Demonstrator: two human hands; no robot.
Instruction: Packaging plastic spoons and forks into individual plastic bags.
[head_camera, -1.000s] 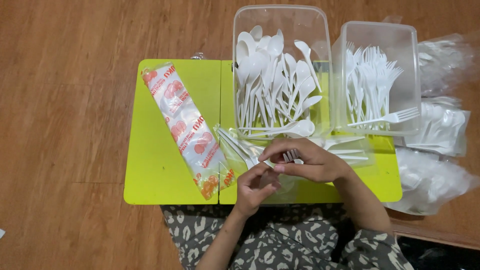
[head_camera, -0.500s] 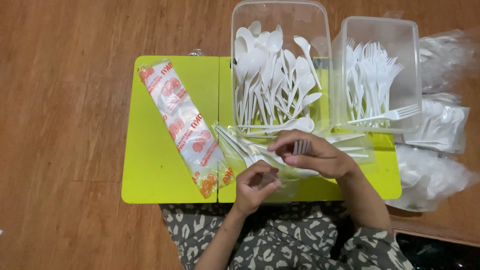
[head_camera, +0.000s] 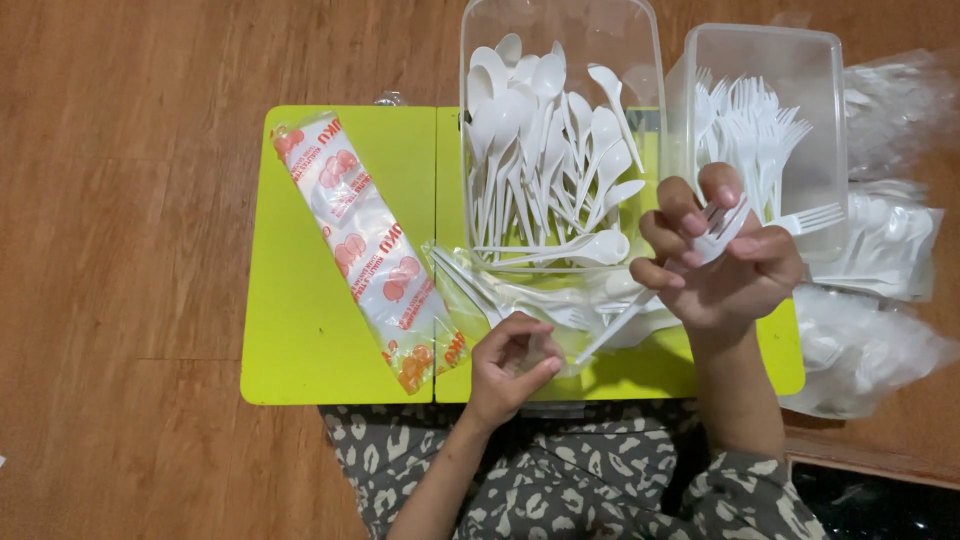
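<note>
Gripping a white plastic fork (head_camera: 722, 228) with its handle slanting down-left, the right hand (head_camera: 722, 262) hovered above the lime-green folding table (head_camera: 310, 330), just in front of the clear tub of forks (head_camera: 765, 130). The left hand (head_camera: 512, 362) pinched the edge of a clear plastic bag of cutlery (head_camera: 520, 295) lying below the tub of spoons (head_camera: 555, 150), beside a long printed sleeve of packets (head_camera: 365, 245).

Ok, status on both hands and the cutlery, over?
Right hand raised, gripping white plastic fork. Left hand pinching clear bag on green table. Spoon bin close ahead.
</note>
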